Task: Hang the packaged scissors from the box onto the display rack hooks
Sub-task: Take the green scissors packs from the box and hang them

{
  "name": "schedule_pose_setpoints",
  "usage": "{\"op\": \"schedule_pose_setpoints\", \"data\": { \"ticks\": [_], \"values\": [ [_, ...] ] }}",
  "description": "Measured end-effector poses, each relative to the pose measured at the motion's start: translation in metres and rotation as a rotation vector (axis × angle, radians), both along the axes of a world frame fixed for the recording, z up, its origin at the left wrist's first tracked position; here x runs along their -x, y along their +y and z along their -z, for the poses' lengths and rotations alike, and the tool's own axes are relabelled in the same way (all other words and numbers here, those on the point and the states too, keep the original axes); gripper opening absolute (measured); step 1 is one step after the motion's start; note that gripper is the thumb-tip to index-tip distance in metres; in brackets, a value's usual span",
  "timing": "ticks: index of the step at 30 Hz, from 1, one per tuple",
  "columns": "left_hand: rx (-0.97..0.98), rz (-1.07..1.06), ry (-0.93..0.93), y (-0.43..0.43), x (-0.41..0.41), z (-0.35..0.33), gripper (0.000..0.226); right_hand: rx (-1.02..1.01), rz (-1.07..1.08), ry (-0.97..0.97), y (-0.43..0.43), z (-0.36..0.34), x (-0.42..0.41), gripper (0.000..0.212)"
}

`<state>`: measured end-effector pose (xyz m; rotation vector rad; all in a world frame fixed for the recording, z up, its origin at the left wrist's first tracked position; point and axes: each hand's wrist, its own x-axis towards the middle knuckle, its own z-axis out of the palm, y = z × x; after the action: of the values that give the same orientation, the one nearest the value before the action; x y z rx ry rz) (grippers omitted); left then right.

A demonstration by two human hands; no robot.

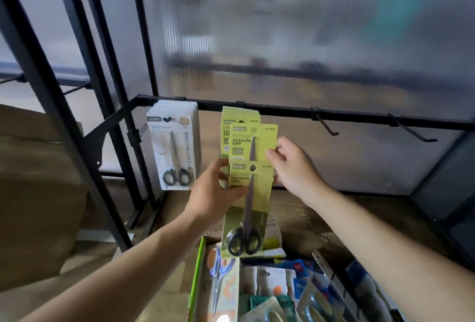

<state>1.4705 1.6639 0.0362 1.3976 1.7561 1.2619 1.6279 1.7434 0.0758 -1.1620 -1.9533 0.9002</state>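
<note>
White packs (174,147) already fill the far-left hook. The left hand (216,188) has its fingers curled round the left edge of the near yellow-green pack (253,201), held low over the box (197,270) — likely parked as next in line. The right hand (293,167) pinches the right edge of the upper pack (262,144), thumb against fingers, raised to the hung green stack (240,116) — probably lining its hole up with that hook, while the two hooks (326,126) further right sit bare.
</note>
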Motion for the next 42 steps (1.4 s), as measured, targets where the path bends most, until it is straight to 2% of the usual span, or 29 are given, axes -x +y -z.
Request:
{"op": "schedule_pose_setpoints", "data": {
  "ticks": [3,8,11,17,22,26,30,33,35,37,40,42],
  "values": [
    [0.012,-0.060,-0.007,0.000,-0.001,0.005,0.071,-0.021,0.061,-0.031,0.006,-0.001,0.006,0.016],
    [0.041,-0.060,0.056,0.000,0.000,0.005,0.031,0.004,0.100,-0.077,0.021,0.003,0.015,0.020],
    [0.032,-0.039,0.054,0.000,0.002,0.006,0.021,-0.006,0.095,-0.078,0.023,0.005,0.021,0.024],
    [0.033,0.002,0.013,0.003,0.007,0.007,0.017,-0.020,0.125,-0.104,0.028,0.011,0.029,0.030],
    [0.044,0.105,-0.080,0.003,0.010,0.008,0.018,0.021,0.145,-0.112,0.038,0.010,0.037,0.025],
    [0.064,0.155,-0.084,0.004,0.017,0.011,0.021,0.069,0.150,-0.121,0.042,0.008,0.040,0.027],
    [0.051,0.151,-0.098,0.008,0.019,0.013,0.020,0.065,0.166,-0.154,0.040,0.009,0.032,0.034],
    [0.044,0.134,-0.109,0.014,0.018,0.012,0.020,0.125,0.195,-0.095,0.036,0.012,0.018,0.036],
    [0.036,0.098,-0.124,0.016,0.016,0.010,0.019,0.248,0.148,0.055,0.030,0.011,0.004,0.035],
    [0.012,0.065,-0.149,0.019,0.013,0.007,0.018,0.367,-0.003,0.163,0.024,0.010,-0.010,0.031],
    [-0.037,0.039,-0.243,0.025,0.007,-0.003,0.018,0.334,-0.191,0.037,0.018,0.016,-0.025,0.012],
    [-0.075,0.061,-0.305,0.028,0.004,-0.012,0.019,0.240,-0.199,-0.026,0.018,0.020,-0.024,0.008]
  ]
}}
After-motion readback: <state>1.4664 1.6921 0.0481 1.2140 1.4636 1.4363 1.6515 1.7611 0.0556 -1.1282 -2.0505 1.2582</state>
